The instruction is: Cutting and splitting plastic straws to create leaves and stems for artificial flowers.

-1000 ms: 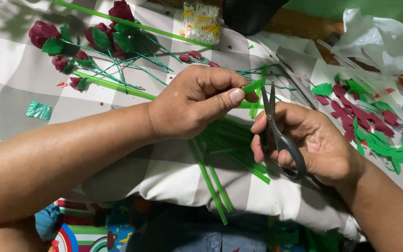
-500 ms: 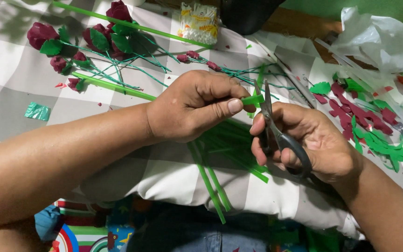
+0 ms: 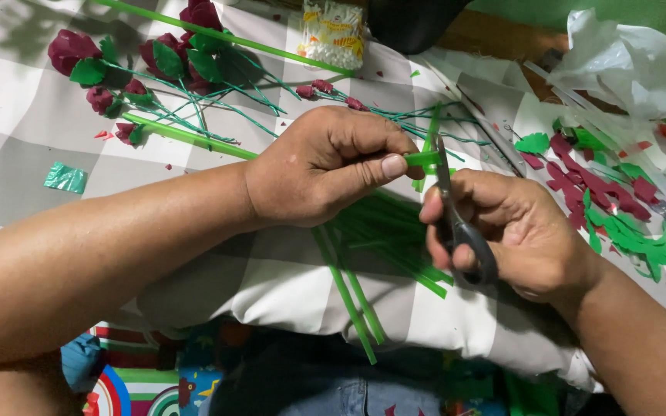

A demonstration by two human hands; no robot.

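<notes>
Scissor blades have closed toward the thin green plastic stem (image 3: 423, 159) pinched in the left hand (image 3: 325, 166); right hand (image 3: 518, 231) grips black-handled scissors (image 3: 456, 216), mid-snip, squeezing through next.

The left hand (image 3: 325, 166) pinches a short green straw piece (image 3: 424, 159) between thumb and forefinger. The right hand (image 3: 514, 235) grips black-handled scissors (image 3: 456, 219), blades upright and touching the straw's end. Beneath both hands lies a bundle of green straws (image 3: 371, 254) on a grey-and-white checked cloth (image 3: 9, 100). Dark red paper roses (image 3: 156, 62) with green leaves lie at upper left. Red and green paper cuttings (image 3: 610, 208) are scattered at right, near a crumpled clear plastic bag (image 3: 626, 65).
</notes>
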